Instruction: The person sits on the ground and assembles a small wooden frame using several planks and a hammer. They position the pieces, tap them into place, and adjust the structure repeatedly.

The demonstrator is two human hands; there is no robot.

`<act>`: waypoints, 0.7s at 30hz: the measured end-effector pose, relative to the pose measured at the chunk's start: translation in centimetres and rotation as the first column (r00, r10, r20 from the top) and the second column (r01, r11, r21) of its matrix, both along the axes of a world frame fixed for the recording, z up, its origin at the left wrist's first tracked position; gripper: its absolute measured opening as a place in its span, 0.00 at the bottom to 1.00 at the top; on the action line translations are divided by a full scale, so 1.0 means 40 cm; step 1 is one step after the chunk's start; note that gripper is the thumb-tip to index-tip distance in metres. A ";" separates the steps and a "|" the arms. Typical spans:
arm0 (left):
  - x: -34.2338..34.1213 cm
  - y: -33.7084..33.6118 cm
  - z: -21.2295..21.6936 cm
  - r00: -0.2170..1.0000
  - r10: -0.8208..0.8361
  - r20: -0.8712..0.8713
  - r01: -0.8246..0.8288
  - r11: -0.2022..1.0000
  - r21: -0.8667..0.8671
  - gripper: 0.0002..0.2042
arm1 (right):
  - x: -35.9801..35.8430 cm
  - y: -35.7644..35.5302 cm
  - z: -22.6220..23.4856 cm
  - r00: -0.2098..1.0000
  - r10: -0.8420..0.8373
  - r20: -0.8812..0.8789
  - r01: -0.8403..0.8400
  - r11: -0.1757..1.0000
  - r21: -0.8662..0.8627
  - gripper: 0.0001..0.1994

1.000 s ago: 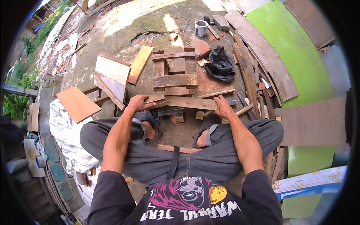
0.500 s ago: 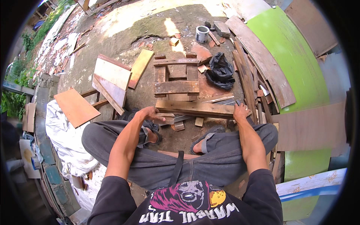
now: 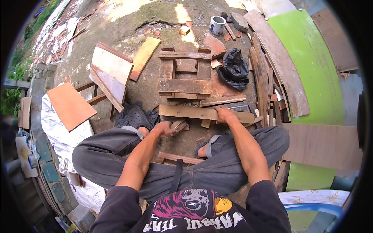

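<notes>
In front of my shins a long wooden plank (image 3: 186, 112) lies crosswise. My right hand (image 3: 225, 115) grips its edge right of the middle. Just below the plank's left part, my left hand (image 3: 164, 128) is closed round a short wood block (image 3: 179, 126), which is tilted. Beyond the plank stands a small frame of nailed wooden boards (image 3: 184, 84). Smaller wood offcuts lie between my feet, partly hidden by the plank and my hands.
A black plastic bag (image 3: 234, 70) and a paint can (image 3: 217, 25) are right of the frame. Long boards and a green panel (image 3: 311, 66) line the right. Left are a pale wooden piece (image 3: 110, 70), an orange board (image 3: 71, 106) and white sacking (image 3: 58, 134).
My right hand has shifted left from the plank's right end towards its middle. The plank now shows its broad face more. My left hand is lower, apart from the plank, still with the block.
</notes>
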State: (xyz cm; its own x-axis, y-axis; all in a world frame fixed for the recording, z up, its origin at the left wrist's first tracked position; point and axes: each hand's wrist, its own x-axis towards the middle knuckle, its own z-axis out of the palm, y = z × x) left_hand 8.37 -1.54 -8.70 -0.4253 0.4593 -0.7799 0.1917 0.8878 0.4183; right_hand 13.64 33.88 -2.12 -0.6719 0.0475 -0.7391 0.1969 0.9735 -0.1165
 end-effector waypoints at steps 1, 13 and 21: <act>0.010 -0.013 -0.003 1.000 0.018 0.025 -0.018 1.000 -0.016 0.32 | 0.004 0.005 -0.007 1.000 -0.003 0.000 0.003 1.000 0.004 0.40; -0.216 -0.098 0.020 0.398 0.912 0.099 -0.875 0.344 0.341 0.21 | -0.107 0.103 -0.148 0.887 -0.449 -0.105 0.403 0.865 -0.300 0.26; -0.370 0.137 0.247 0.518 0.846 0.129 -0.782 0.407 0.471 0.48 | -0.294 -0.056 0.053 0.473 -0.845 0.251 0.559 0.068 -0.826 0.34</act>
State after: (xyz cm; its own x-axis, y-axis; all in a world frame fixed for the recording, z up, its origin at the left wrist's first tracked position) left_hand -6.42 3.92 1.19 -0.8496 0.0961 -0.5186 -0.4504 0.3794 0.8082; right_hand 1.86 31.64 -0.01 -0.7945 0.1784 -0.5805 0.5582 -0.1620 -0.8138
